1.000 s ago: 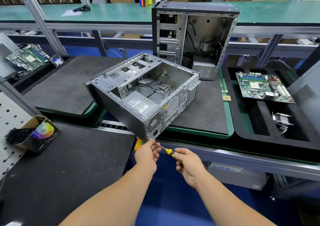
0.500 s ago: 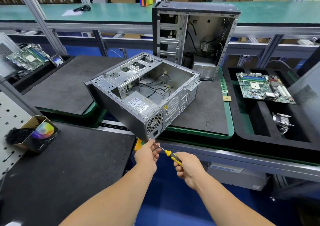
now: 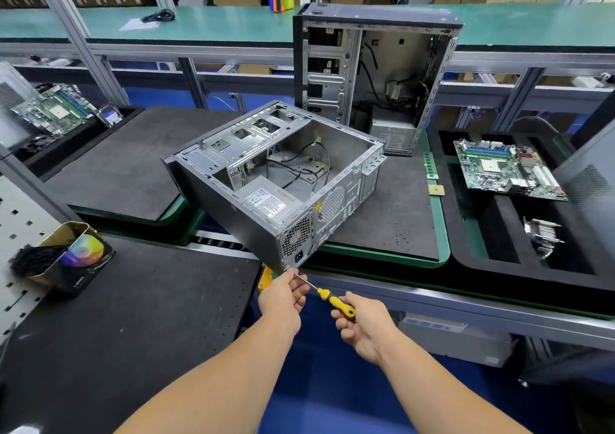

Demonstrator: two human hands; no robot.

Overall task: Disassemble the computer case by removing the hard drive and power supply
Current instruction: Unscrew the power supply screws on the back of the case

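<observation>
An open grey computer case [image 3: 229, 200] lies on its side across the bench gap, its rear corner jutting toward me. The power supply [image 3: 266, 200] with a white label sits inside at the near rear corner, its fan grille [image 3: 296, 237] facing me. Black cables [image 3: 299, 167] run loose inside. My right hand [image 3: 362, 323] grips the handle of a yellow screwdriver [image 3: 336, 304]. Its thin shaft points up-left to the case's lower rear corner. My left hand [image 3: 283, 297] pinches the shaft near the tip, just under that corner. No hard drive is recognisable in the case.
A second open case [image 3: 376, 74] stands upright behind. A motherboard [image 3: 506, 170] and a heatsink [image 3: 542, 237] lie in the black foam tray on the right. Another motherboard [image 3: 53, 107] sits far left. A box of black screws [image 3: 63, 260] rests on the near-left mat.
My right hand has drawn back toward me and to the right, baring more of the yellow handle. My left hand stays at the tip under the case corner.
</observation>
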